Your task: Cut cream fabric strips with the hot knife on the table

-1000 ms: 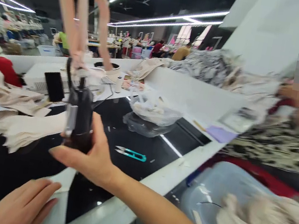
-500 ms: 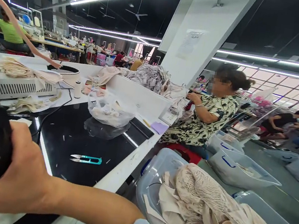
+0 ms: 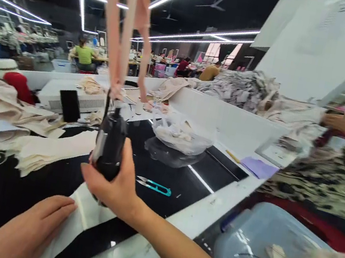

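Observation:
My right hand [image 3: 118,186] is closed around a black rounded hand tool [image 3: 109,147], held upright over the table. Pink fabric strips [image 3: 128,28] run up from its top end; its lower end is mostly hidden, so I cannot tell its kind. My left hand [image 3: 39,221] lies flat, fingers stretched out, on a pale strip of fabric [image 3: 80,206]. The fabric passes beneath the tool, but I cannot tell whether they touch. Just right of my right hand, teal-handled thread snips [image 3: 155,186] rest on the black tabletop [image 3: 23,198].
Stacked cream fabric pieces [image 3: 52,148] lie at left. A plastic bag [image 3: 181,135] and a purple cloth [image 3: 258,167] are farther back. A clear bin [image 3: 239,243] holding beige cloth stands right of the table. A co-worker's hand [image 3: 343,125] is beyond the low white partition [image 3: 229,112].
The view has swung left. My right hand has brought the black tool from the left edge toward the middle, over the pale fabric. My left hand has come fully into sight.

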`<state>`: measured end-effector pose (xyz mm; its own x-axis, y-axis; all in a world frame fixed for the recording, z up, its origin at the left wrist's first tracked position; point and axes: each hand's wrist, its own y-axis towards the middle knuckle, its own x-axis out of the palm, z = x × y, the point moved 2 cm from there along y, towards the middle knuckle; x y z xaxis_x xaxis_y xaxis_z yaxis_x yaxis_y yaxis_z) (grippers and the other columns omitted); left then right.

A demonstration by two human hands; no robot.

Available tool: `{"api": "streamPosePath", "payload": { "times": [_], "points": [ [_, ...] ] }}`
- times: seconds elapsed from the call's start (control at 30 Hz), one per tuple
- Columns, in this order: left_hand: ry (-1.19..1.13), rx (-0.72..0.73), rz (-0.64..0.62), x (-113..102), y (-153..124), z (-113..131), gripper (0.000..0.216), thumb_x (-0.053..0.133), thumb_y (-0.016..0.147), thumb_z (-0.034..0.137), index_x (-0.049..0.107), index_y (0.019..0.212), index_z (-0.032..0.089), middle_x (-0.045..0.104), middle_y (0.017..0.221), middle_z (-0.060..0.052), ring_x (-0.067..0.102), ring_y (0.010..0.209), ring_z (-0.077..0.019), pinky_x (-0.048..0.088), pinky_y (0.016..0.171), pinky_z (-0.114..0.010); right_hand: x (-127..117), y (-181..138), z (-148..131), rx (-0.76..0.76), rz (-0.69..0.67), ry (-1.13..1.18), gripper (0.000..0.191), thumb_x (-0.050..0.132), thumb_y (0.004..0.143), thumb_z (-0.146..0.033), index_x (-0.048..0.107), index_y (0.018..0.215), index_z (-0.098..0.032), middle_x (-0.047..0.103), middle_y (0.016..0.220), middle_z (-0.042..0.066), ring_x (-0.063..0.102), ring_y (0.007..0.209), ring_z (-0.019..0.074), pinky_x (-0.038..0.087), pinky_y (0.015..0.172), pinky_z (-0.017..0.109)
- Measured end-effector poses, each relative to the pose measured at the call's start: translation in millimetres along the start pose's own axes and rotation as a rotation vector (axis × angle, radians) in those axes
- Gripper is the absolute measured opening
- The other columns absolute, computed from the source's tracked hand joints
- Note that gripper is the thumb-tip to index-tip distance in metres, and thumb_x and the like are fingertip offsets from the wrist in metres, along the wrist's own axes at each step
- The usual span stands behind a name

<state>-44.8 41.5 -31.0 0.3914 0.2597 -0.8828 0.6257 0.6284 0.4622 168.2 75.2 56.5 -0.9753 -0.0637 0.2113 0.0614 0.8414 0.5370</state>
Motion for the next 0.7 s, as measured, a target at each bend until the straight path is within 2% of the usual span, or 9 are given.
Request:
{"api": "streamPosePath", "payload": {
  "times": [0.13, 0.27, 0.37, 0.53, 0.7],
  "points": [
    [0.037, -0.014, 0.003, -18, 24, 18, 0.034, 0.037, 0.101, 0.012, 0.069, 0.109, 0.020, 0.075, 0.108, -0.006, 0.076, 0.092, -0.0165, 0.064, 0.084, -0.024, -6, 3, -1, 0.021, 0.001, 0.038, 0.034, 0.074, 0.076, -0.023, 0.045, 0.094, -0.026, 0.057, 0.076, -0.005, 0.053, 0.055, 0.0112, 0.046, 0.050, 0.025],
    [0.025, -0.052, -0.042, -21, 37, 23, 0.035, 0.034, 0.101, 0.006, 0.068, 0.104, 0.016, 0.073, 0.108, -0.010, 0.074, 0.096, -0.0190, 0.064, 0.087, -0.030, -10, 2, -1, 0.014, -0.002, 0.027, 0.033, 0.074, 0.080, -0.025, 0.045, 0.097, -0.026, 0.059, 0.079, -0.005, 0.058, 0.055, 0.0122, 0.050, 0.051, 0.026],
    [-0.028, -0.063, -0.062, -15, 44, 24, 0.030, 0.040, 0.100, 0.003, 0.065, 0.111, 0.014, 0.071, 0.112, -0.010, 0.071, 0.102, -0.0198, 0.063, 0.090, -0.032, -14, -1, -2, 0.001, -0.029, 0.051, 0.031, 0.074, 0.083, -0.022, 0.048, 0.100, -0.026, 0.060, 0.079, -0.004, 0.059, 0.057, 0.0127, 0.053, 0.054, 0.027],
    [-0.059, -0.002, -0.131, 10, 56, 18, 0.028, 0.045, 0.097, 0.001, 0.063, 0.114, 0.015, 0.068, 0.119, -0.010, 0.068, 0.108, -0.0216, 0.062, 0.095, -0.036, -23, -9, -4, -0.023, -0.066, 0.097, 0.034, 0.074, 0.087, -0.020, 0.052, 0.110, -0.029, 0.063, 0.083, -0.003, 0.062, 0.061, 0.0134, 0.056, 0.055, 0.027],
    [-0.066, 0.005, -0.164, 21, 54, 12, 0.026, 0.047, 0.098, 0.002, 0.063, 0.113, 0.016, 0.068, 0.115, -0.009, 0.068, 0.107, -0.0219, 0.062, 0.095, -0.038, -34, -15, -4, -0.004, -0.087, 0.093, 0.033, 0.076, 0.090, -0.031, 0.053, 0.114, -0.031, 0.063, 0.086, -0.001, 0.063, 0.062, 0.0151, 0.057, 0.054, 0.029]
  ]
}}
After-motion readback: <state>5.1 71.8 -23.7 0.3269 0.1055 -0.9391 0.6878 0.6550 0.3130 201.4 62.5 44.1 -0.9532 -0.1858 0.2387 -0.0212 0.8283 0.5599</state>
